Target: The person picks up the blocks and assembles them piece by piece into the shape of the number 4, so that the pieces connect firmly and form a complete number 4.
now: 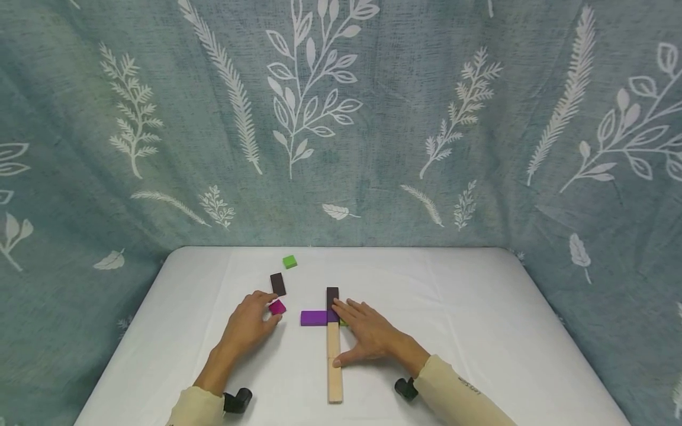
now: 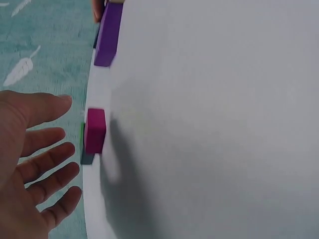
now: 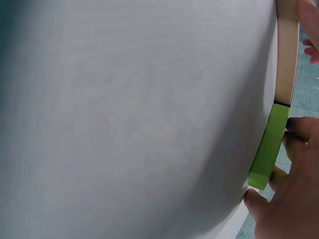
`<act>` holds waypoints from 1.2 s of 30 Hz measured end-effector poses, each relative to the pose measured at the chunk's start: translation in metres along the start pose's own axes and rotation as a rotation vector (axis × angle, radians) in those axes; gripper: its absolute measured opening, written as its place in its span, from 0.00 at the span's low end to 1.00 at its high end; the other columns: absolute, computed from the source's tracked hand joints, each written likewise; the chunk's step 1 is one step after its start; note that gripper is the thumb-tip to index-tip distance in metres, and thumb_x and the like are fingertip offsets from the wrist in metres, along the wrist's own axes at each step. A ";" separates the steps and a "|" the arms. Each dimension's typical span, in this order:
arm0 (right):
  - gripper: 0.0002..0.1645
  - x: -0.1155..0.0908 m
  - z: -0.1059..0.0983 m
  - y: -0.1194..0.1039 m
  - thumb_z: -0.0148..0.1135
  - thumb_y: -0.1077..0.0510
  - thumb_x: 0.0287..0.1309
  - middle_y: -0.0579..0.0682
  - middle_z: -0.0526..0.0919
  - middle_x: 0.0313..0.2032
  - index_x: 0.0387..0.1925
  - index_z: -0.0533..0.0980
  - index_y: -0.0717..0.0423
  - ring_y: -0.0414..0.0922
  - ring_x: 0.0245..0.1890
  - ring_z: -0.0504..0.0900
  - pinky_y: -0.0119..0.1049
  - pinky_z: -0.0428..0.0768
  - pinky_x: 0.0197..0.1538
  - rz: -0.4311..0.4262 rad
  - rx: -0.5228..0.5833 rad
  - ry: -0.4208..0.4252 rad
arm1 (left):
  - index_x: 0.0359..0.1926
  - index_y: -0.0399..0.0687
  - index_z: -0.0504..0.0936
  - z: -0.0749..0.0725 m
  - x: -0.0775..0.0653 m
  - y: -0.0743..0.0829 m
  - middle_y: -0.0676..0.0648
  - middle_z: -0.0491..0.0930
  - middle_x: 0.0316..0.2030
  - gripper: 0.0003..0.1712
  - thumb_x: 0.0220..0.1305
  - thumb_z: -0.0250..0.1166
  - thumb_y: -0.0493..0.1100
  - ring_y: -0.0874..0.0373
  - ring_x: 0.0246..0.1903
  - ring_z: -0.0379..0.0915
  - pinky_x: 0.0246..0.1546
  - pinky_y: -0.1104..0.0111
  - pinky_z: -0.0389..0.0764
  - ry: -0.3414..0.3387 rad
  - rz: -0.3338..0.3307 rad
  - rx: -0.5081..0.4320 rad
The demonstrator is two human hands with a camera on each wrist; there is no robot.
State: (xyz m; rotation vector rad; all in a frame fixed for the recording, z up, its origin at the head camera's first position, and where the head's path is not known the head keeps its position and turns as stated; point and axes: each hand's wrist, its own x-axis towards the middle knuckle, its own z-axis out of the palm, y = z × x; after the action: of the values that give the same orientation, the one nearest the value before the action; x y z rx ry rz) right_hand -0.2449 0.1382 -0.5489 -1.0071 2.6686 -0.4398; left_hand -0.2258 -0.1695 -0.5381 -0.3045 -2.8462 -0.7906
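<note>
My left hand point(image 1: 247, 322) reaches over a magenta block point(image 1: 277, 307), fingers spread and thumb apart. In the left wrist view a gap shows between that hand and the block. My right hand point(image 1: 373, 331) lies over a cross-shaped row of blocks. Its fingertips touch near the dark block point(image 1: 333, 294) at the top, and its thumb rests on the wooden strip point(image 1: 334, 378) below. To the left of the crossing sits a purple block point(image 1: 313, 318). A green block point(image 3: 269, 147) forms the right arm, mostly hidden beneath the right hand in the head view.
A loose dark brown block point(image 1: 277, 284) lies just beyond the magenta one. Farther back is a small bright green block point(image 1: 290, 261). White cloth covers the table point(image 1: 453, 278), with a leaf-patterned curtain point(image 1: 394, 118) behind it.
</note>
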 end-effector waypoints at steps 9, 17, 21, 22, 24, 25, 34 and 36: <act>0.75 0.000 -0.001 -0.001 0.65 0.15 0.39 0.44 0.47 0.80 0.80 0.51 0.49 0.52 0.78 0.48 0.52 0.48 0.77 0.008 -0.006 -0.002 | 0.57 0.37 0.81 -0.002 -0.008 -0.021 0.38 0.80 0.51 0.30 0.57 0.75 0.47 0.41 0.53 0.75 0.57 0.48 0.76 -0.018 -0.049 0.009; 0.75 0.000 -0.003 -0.002 0.66 0.16 0.40 0.45 0.48 0.80 0.80 0.51 0.50 0.53 0.78 0.48 0.52 0.47 0.77 -0.004 0.002 -0.001 | 0.61 0.38 0.79 0.003 -0.010 -0.028 0.40 0.80 0.52 0.33 0.59 0.75 0.51 0.42 0.54 0.74 0.59 0.48 0.75 -0.033 -0.067 -0.036; 0.75 0.000 -0.002 -0.001 0.65 0.15 0.40 0.44 0.47 0.80 0.80 0.50 0.49 0.52 0.79 0.48 0.51 0.47 0.77 0.000 0.004 -0.003 | 0.61 0.39 0.79 0.002 -0.010 -0.029 0.41 0.81 0.51 0.35 0.59 0.75 0.54 0.42 0.54 0.74 0.58 0.48 0.74 -0.028 -0.057 -0.052; 0.75 0.000 -0.002 -0.001 0.65 0.15 0.40 0.44 0.47 0.80 0.80 0.50 0.49 0.52 0.79 0.48 0.51 0.47 0.77 0.000 0.006 -0.003 | 0.60 0.39 0.79 0.002 -0.010 -0.029 0.41 0.81 0.51 0.35 0.59 0.75 0.55 0.42 0.54 0.74 0.58 0.48 0.74 -0.026 -0.055 -0.054; 0.75 0.000 -0.001 0.000 0.64 0.15 0.40 0.44 0.47 0.80 0.81 0.50 0.49 0.51 0.79 0.48 0.51 0.47 0.77 0.000 0.006 -0.003 | 0.60 0.39 0.80 0.002 -0.010 -0.029 0.41 0.81 0.52 0.35 0.58 0.75 0.56 0.42 0.55 0.74 0.58 0.48 0.74 -0.021 -0.052 -0.060; 0.75 0.000 -0.001 0.000 0.64 0.15 0.40 0.43 0.47 0.80 0.81 0.50 0.48 0.51 0.79 0.48 0.51 0.47 0.77 0.000 0.006 -0.004 | 0.60 0.39 0.80 0.002 -0.009 -0.029 0.41 0.81 0.52 0.35 0.58 0.74 0.56 0.42 0.55 0.74 0.58 0.48 0.74 -0.021 -0.053 -0.063; 0.76 0.000 0.001 0.002 0.63 0.14 0.40 0.44 0.48 0.80 0.81 0.50 0.49 0.52 0.78 0.49 0.53 0.48 0.77 -0.002 0.003 0.001 | 0.61 0.40 0.79 0.004 -0.008 -0.025 0.42 0.82 0.51 0.35 0.58 0.75 0.54 0.43 0.53 0.74 0.56 0.48 0.76 -0.018 -0.077 -0.081; 0.75 0.001 0.001 0.001 0.64 0.14 0.40 0.44 0.48 0.80 0.81 0.50 0.48 0.52 0.78 0.49 0.53 0.48 0.77 0.002 0.007 -0.002 | 0.61 0.40 0.79 0.004 -0.007 -0.024 0.42 0.82 0.50 0.34 0.58 0.76 0.53 0.43 0.53 0.74 0.56 0.48 0.76 -0.017 -0.085 -0.082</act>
State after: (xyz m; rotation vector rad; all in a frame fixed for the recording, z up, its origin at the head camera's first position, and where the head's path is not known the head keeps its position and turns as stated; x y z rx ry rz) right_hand -0.2459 0.1385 -0.5499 -1.0026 2.6645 -0.4473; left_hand -0.2248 -0.1885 -0.5546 -0.2027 -2.8642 -0.9272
